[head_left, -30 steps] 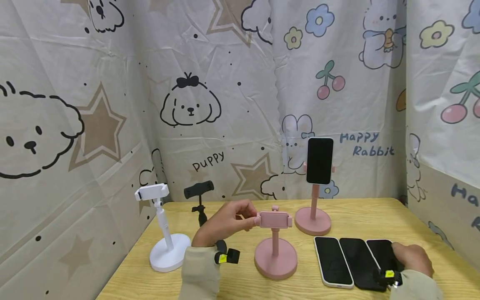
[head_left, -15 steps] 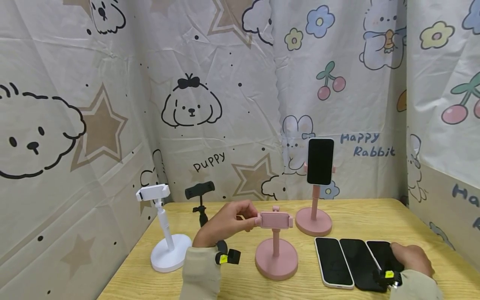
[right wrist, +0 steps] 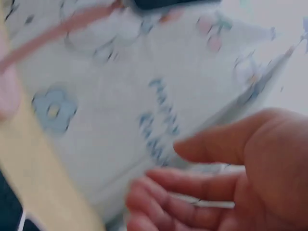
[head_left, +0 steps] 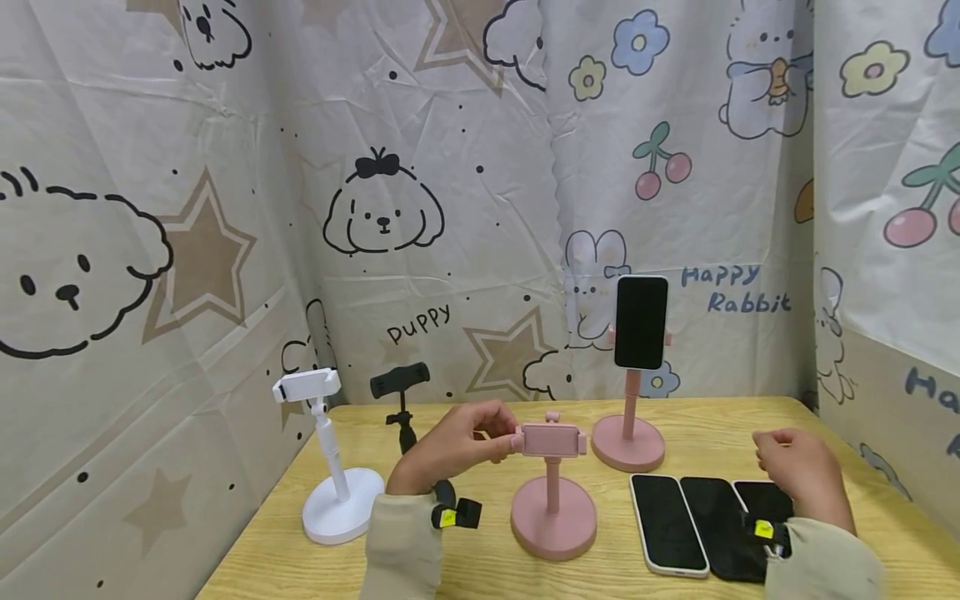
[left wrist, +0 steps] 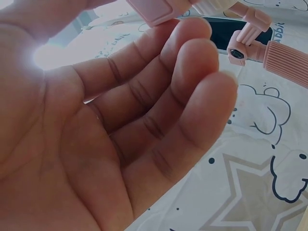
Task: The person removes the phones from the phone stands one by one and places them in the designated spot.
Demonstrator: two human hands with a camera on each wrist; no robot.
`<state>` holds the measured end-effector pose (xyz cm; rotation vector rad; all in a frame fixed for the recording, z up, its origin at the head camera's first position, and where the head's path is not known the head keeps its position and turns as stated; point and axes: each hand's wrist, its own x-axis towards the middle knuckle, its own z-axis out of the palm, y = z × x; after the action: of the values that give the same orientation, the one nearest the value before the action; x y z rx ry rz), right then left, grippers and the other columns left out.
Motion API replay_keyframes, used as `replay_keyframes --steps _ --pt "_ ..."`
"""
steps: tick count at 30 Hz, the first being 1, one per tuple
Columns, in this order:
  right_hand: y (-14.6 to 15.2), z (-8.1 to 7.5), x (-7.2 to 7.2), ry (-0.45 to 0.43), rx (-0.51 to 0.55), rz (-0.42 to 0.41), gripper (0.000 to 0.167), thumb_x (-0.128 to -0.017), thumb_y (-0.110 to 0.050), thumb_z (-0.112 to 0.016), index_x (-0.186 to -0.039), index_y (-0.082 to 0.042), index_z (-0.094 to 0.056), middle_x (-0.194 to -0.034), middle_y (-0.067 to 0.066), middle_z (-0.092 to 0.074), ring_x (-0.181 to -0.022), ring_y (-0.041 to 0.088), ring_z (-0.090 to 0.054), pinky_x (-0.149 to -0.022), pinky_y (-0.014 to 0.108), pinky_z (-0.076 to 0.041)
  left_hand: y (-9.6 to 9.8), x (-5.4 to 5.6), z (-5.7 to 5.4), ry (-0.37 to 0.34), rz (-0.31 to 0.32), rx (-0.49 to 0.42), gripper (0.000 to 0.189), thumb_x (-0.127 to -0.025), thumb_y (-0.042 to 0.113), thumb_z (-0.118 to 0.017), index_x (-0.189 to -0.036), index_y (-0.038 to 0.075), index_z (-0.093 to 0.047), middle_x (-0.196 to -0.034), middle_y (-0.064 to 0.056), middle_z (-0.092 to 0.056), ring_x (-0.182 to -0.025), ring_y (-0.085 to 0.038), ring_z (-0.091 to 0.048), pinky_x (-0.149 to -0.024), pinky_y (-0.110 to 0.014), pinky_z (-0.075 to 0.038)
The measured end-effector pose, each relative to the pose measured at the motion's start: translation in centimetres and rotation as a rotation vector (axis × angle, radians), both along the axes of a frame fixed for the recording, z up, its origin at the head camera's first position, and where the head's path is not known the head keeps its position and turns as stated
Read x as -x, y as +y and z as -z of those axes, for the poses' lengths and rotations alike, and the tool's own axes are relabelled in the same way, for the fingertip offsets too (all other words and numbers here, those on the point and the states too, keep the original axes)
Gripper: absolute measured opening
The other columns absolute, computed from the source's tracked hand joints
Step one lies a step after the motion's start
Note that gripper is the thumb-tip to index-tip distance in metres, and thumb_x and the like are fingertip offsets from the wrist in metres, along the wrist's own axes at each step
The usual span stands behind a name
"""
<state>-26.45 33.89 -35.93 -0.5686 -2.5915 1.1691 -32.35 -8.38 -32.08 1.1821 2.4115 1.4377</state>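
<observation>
In the head view my left hand (head_left: 457,442) pinches the left end of the clamp on a short pink phone stand (head_left: 553,521), which stands upright on the table. The left wrist view shows the fingers (left wrist: 192,72) bent up to the pink clamp. My right hand (head_left: 806,471) hovers above the far right phone (head_left: 763,498), its fingers loosely curled around nothing. Beside that one lie a black phone (head_left: 722,525) and a white-edged phone (head_left: 669,523), all with dark screens up. The right wrist view is blurred, with thumb and fingers apart.
Behind stands a taller pink phone stand (head_left: 630,442) with a phone (head_left: 641,323) upright in its clamp. A white phone stand (head_left: 339,504) and a black phone stand (head_left: 400,380) are on the left. A printed curtain (head_left: 480,208) encloses the wooden table (head_left: 480,575).
My right hand has lifted off the far right phone and moved up and away from me, without the phone. My left hand keeps its pinch on the pink stand's clamp.
</observation>
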Motion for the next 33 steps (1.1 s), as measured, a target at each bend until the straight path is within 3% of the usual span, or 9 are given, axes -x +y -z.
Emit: replay_keyframes --steps 4,9,15,21,33 --pt "-3.1 -2.0 -0.2 0.101 0.031 -0.168 0.056 -0.102 -0.039 -0.045 -0.126 0.012 -0.049 -0.106 0.026 -0.062 -0.085 0.026 -0.066 -0.075 0.039 -0.057 -0.1 -0.1 0.1 0.004 -0.002 0.002 0.016 -0.093 0.027 -0.066 -0.101 0.013 -0.064 -0.088 -0.003 -0.065 -0.079 -0.018 -0.061 -0.072 -0.037 -0.054" --pt "-6.4 -3.9 -0.7 0.209 0.045 -0.278 0.058 -0.098 -0.044 -0.051 -0.127 0.007 -0.053 -0.108 0.023 -0.064 -0.088 0.025 -0.067 -0.076 0.034 -0.057 -0.1 -0.1 0.1 0.000 -0.009 -0.002 0.018 -0.093 0.027 -0.066 -0.104 0.014 -0.064 -0.090 -0.002 -0.065 -0.081 -0.018 -0.061 -0.073 -0.038 -0.054" --pt "-9.1 -5.2 -1.5 0.360 0.052 -0.395 0.047 -0.097 -0.038 -0.057 -0.122 0.002 -0.059 -0.107 0.018 -0.066 -0.087 0.025 -0.067 -0.073 0.025 -0.056 0.0 -0.6 -0.3 0.009 -0.022 0.008 0.016 -0.094 0.021 -0.064 -0.107 0.011 -0.064 -0.092 -0.002 -0.065 -0.082 -0.019 -0.061 -0.072 -0.034 -0.054" --pt "-10.7 -5.7 -2.0 0.371 0.049 -0.560 0.038 -0.094 -0.027 -0.064 -0.119 0.002 -0.061 -0.107 0.017 -0.066 -0.085 0.024 -0.067 -0.072 0.025 -0.056 0.1 -2.3 -2.0 0.022 -0.003 -0.001 0.016 -0.094 0.015 -0.063 -0.106 0.005 -0.063 -0.090 -0.006 -0.065 -0.082 -0.022 -0.061 -0.070 -0.029 -0.052" --pt "-13.7 -5.9 -1.7 0.321 -0.008 -0.745 0.034 -0.088 -0.025 -0.071 -0.113 -0.003 -0.065 -0.097 0.005 -0.068 -0.084 0.016 -0.065 -0.073 0.024 -0.055 0.1 -2.9 -2.6 0.036 -0.022 0.010 0.017 -0.093 0.015 -0.065 -0.107 0.006 -0.062 -0.091 -0.005 -0.066 -0.084 -0.021 -0.063 -0.071 -0.027 -0.052"
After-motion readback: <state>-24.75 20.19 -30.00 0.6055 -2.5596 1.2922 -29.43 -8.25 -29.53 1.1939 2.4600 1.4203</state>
